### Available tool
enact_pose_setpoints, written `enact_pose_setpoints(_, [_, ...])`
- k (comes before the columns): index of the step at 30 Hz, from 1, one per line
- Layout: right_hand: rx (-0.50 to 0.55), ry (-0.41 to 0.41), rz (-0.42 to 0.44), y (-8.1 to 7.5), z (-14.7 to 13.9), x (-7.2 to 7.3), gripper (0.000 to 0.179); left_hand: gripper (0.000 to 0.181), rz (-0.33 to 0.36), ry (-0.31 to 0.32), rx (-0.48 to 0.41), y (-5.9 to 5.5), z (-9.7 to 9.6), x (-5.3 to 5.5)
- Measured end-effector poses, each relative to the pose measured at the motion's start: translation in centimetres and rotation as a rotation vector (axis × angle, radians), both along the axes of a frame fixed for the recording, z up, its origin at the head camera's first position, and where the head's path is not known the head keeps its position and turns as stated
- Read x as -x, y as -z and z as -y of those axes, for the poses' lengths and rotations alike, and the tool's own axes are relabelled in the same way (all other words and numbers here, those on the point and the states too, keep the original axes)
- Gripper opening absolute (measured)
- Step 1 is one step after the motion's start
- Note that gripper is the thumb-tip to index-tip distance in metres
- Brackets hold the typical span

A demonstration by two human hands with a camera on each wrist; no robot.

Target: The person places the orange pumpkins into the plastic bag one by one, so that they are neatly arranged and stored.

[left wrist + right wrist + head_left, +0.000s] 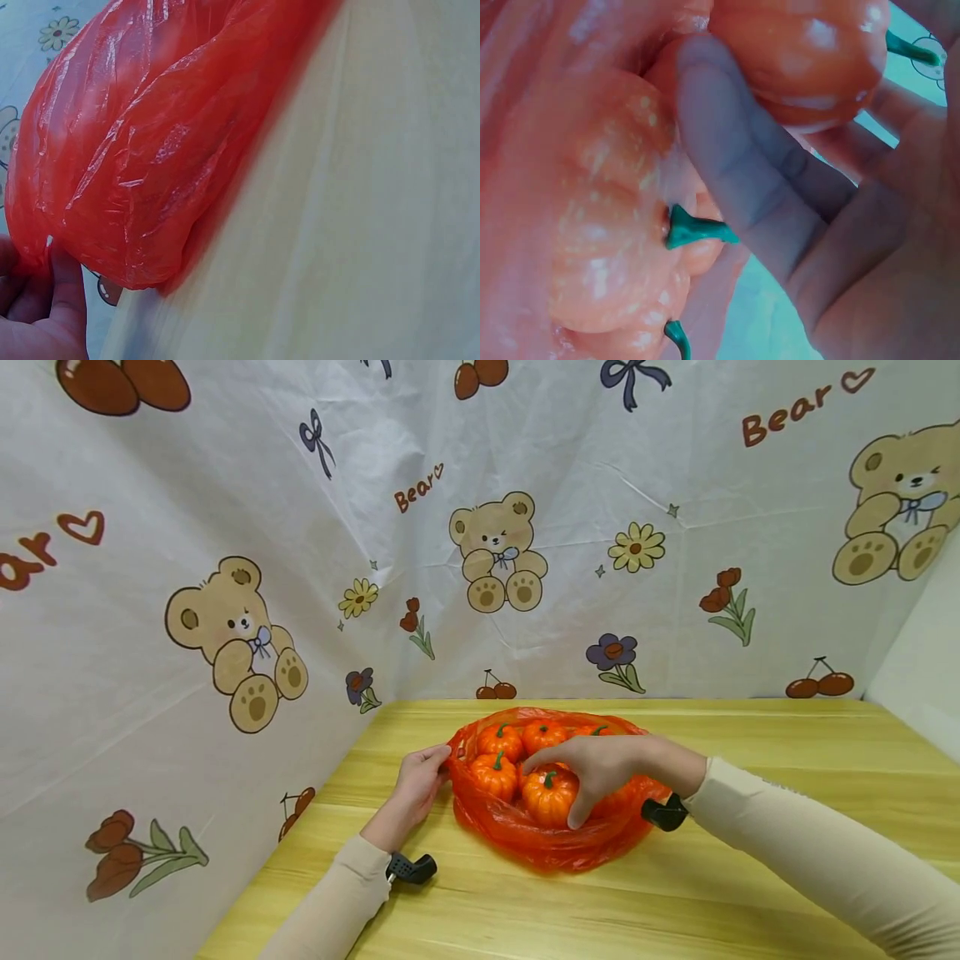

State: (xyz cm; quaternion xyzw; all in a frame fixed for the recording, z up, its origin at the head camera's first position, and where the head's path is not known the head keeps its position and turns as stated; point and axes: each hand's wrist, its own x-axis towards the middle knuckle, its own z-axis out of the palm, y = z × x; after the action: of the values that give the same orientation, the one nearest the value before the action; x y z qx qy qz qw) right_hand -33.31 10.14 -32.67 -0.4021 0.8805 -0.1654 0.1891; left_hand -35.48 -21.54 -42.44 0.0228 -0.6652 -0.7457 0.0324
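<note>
A thin red plastic bag (555, 853) lies with its mouth spread wide on the table, holding several orange toy pumpkins (493, 778) with green stems. My left hand (416, 781) pinches the bag's left rim between thumb and fingers; in the left wrist view those fingers (67, 289) grip the gathered film (127, 172). Over the bag's mouth, my right hand (603, 764) spans the front pumpkin (551, 803), thumb on one side and fingers on the other. The right wrist view shows that pumpkin (802, 60) beside the thumb, with another pumpkin (615, 217) next to it.
The bag stands on a yellow wood-grain table (480, 910). A white cloth (570, 602) printed with bears and flowers hangs behind and on the left. A plain white wall (918, 660) is at the right. Black devices (411, 868) sit at both wrists.
</note>
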Motion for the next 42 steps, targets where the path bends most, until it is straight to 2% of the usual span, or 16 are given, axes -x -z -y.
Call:
enact_pose_setpoints(5, [0.004,-0.055,-0.004,0.4,0.1,-0.1,0.080,0.035,-0.004,0.007,-0.005,0.0,0.0,0.0])
enact_pose_setpoints(10, [0.014,-0.076,-0.013,0.6,0.0,-0.2,0.079,0.035,-0.007,0.010,-0.002,-0.1,0.0,0.0])
enact_pose_setpoints(17, [0.044,-0.080,-0.021,1.1,0.0,-0.5,0.041,0.033,-0.012,0.010,-0.011,0.0,0.1,0.0])
enact_pose_setpoints(19, [0.062,-0.080,-0.006,1.1,0.0,-0.5,0.036,0.033,-0.010,0.009,-0.011,0.1,0.1,0.0])
enact_pose_setpoints(35, [0.116,-0.090,-0.010,1.3,-0.4,-0.6,0.034,0.033,-0.001,0.001,0.008,0.1,0.0,0.1])
enact_pose_setpoints(42, [0.147,-0.081,0.018,1.5,-0.8,-0.7,0.036,0.034,-0.002,0.002,0.015,0.1,0.0,0.0])
